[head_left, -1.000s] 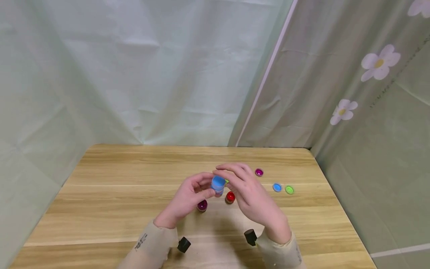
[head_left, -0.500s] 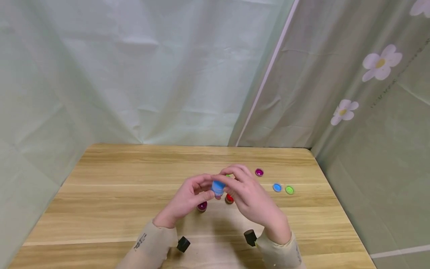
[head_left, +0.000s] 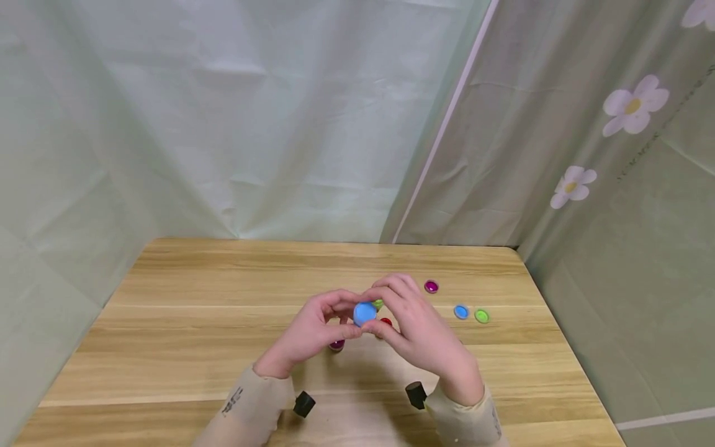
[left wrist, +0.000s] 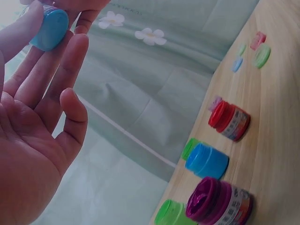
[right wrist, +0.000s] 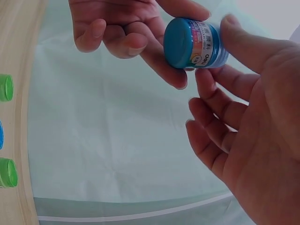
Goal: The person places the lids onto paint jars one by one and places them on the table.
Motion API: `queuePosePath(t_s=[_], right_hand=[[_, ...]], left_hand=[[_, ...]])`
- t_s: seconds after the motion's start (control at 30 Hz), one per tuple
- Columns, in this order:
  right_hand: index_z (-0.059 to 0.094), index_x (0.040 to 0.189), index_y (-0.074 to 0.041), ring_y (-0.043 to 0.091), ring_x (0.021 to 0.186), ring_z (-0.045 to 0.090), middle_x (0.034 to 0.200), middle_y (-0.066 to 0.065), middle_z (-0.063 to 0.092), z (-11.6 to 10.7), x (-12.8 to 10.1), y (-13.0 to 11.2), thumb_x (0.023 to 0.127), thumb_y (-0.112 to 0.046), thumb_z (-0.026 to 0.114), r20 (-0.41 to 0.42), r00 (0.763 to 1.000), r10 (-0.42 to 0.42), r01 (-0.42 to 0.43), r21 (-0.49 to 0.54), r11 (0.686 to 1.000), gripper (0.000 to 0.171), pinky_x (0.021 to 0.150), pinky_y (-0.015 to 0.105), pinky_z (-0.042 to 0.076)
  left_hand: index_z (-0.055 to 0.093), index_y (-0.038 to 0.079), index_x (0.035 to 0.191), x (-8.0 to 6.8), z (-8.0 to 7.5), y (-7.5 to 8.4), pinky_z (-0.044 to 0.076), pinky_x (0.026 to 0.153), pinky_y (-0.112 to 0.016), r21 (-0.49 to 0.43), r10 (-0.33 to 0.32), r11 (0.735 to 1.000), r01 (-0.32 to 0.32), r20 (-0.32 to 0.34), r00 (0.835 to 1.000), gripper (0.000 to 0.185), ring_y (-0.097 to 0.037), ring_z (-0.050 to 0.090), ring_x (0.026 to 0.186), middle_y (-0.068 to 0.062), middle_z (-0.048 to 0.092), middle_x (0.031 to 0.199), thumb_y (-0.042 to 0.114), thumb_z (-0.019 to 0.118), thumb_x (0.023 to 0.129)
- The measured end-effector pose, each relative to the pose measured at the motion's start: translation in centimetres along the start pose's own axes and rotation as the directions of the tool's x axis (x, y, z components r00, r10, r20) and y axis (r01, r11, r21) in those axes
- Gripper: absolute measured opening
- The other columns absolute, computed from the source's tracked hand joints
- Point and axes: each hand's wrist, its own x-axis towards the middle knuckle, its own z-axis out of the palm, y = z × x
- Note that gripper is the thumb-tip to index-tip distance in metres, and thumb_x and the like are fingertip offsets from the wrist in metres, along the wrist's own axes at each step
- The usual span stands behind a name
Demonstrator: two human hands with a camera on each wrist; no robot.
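Observation:
Both hands hold a small blue paint jar (head_left: 365,314) up above the wooden table in the head view. My left hand (head_left: 306,332) grips its body between thumb and fingers. At the jar's capped end, my right hand (head_left: 419,329) pinches with thumb and fingertips; the right wrist view shows the printed label on the paint jar (right wrist: 202,43) turned toward that camera. Below the hands stand an uncapped purple jar (left wrist: 222,204) and a red jar (left wrist: 229,121). Beside them are another blue jar (left wrist: 206,161) and green jars, one green jar (left wrist: 169,213) nearest the left wrist camera.
To the right of the hands lie loose lids: a purple lid (head_left: 431,286), a blue lid (head_left: 460,311) and a green lid (head_left: 481,316). A pale curtain (head_left: 290,124) hangs behind the wooden table (head_left: 195,347). Black cameras, such as the left one (head_left: 304,403), jut from the sleeves.
The jar's top has tipped toward the head camera. My right hand has come from hovering over it to pinching its capped end with the thumb. The left hand has barely moved.

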Motion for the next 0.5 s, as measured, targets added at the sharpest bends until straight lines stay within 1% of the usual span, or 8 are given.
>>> queuePosePath(t_s=[0.07,0.13,0.23,0.27,0.33,0.37,0.43,0.5], right_hand=[[0.067,0.123,-0.018,0.019,0.124,0.051,0.122,-0.008,0.062,0.11,0.06,-0.01,0.1,-0.045,0.073,0.004,0.999,0.033,-0.033,0.001,0.999,0.035,0.108,0.041,0.044],[0.065,0.122,-0.019,0.018,0.123,0.05,0.121,-0.01,0.062,0.2,0.08,-0.04,0.098,-0.045,0.076,0.011,0.998,0.068,-0.068,0.0,0.998,0.038,0.109,0.041,0.044],[0.063,0.133,-0.019,0.018,0.126,0.049,0.129,-0.009,0.062,0.28,0.04,-0.02,0.099,-0.056,0.069,0.013,0.995,0.097,-0.097,-0.012,0.995,0.051,0.108,0.041,0.045],[0.063,0.138,-0.019,0.019,0.128,0.048,0.133,-0.008,0.062,0.26,0.02,-0.04,0.1,-0.059,0.065,0.01,0.995,0.095,-0.095,-0.014,0.995,0.056,0.109,0.041,0.046],[0.06,0.148,-0.018,0.021,0.131,0.048,0.141,-0.004,0.06,0.21,-0.02,-0.04,0.103,-0.062,0.057,-0.004,0.998,0.069,-0.069,-0.017,0.997,0.063,0.109,0.043,0.046],[0.059,0.15,-0.017,0.023,0.133,0.048,0.143,-0.002,0.059,0.16,-0.03,-0.04,0.105,-0.06,0.054,-0.014,0.999,0.047,-0.047,-0.02,0.999,0.062,0.109,0.044,0.045],[0.059,0.151,-0.016,0.025,0.135,0.048,0.145,0.0,0.06,0.04,0.02,-0.06,0.11,-0.051,0.052,-0.031,0.999,-0.009,0.008,-0.018,1.0,0.055,0.111,0.045,0.044],[0.061,0.149,-0.014,0.027,0.138,0.048,0.146,0.001,0.061,-0.08,0.17,-0.09,0.114,-0.036,0.051,-0.037,0.997,-0.068,0.068,-0.023,0.997,0.042,0.114,0.045,0.042]], left_hand=[[0.074,0.013,0.128,0.03,-0.04,0.12,0.05,0.082,-0.036,0.022,-0.021,1.0,0.022,-0.01,1.0,0.034,-0.027,0.066,0.096,-0.002,0.077,0.116,0.012,0.083,0.095],[0.075,0.015,0.126,0.06,-0.06,0.28,0.049,0.082,-0.039,0.039,-0.047,0.998,0.047,-0.018,0.999,0.033,-0.029,0.068,0.099,-0.002,0.077,0.115,0.014,0.084,0.094],[0.075,0.016,0.126,0.05,-0.12,0.37,0.048,0.084,-0.04,0.052,-0.064,0.997,0.065,-0.021,0.998,0.032,-0.026,0.068,0.101,-0.001,0.077,0.117,0.014,0.083,0.095],[0.075,0.015,0.127,0.04,-0.15,0.34,0.048,0.084,-0.039,0.056,-0.055,0.997,0.056,-0.021,0.998,0.032,-0.026,0.067,0.101,-0.001,0.077,0.119,0.014,0.082,0.096],[0.074,0.013,0.128,0.02,-0.22,0.23,0.049,0.086,-0.038,0.06,-0.037,0.997,0.038,-0.02,0.999,0.032,-0.024,0.066,0.101,-0.001,0.077,0.121,0.012,0.08,0.097],[0.073,0.011,0.129,-0.01,-0.26,0.2,0.05,0.086,-0.038,0.062,-0.028,0.998,0.03,-0.022,0.999,0.032,-0.023,0.066,0.101,-0.001,0.077,0.121,0.012,0.079,0.098],[0.071,0.008,0.131,-0.06,-0.34,0.13,0.05,0.088,-0.038,0.06,-0.012,0.998,0.014,-0.025,1.0,0.033,-0.022,0.066,0.101,-0.002,0.077,0.121,0.01,0.078,0.098],[0.07,0.006,0.133,-0.11,-0.43,0.11,0.05,0.089,-0.039,0.052,-0.007,0.999,0.008,-0.027,1.0,0.035,-0.021,0.067,0.102,-0.002,0.078,0.12,0.01,0.078,0.099]])
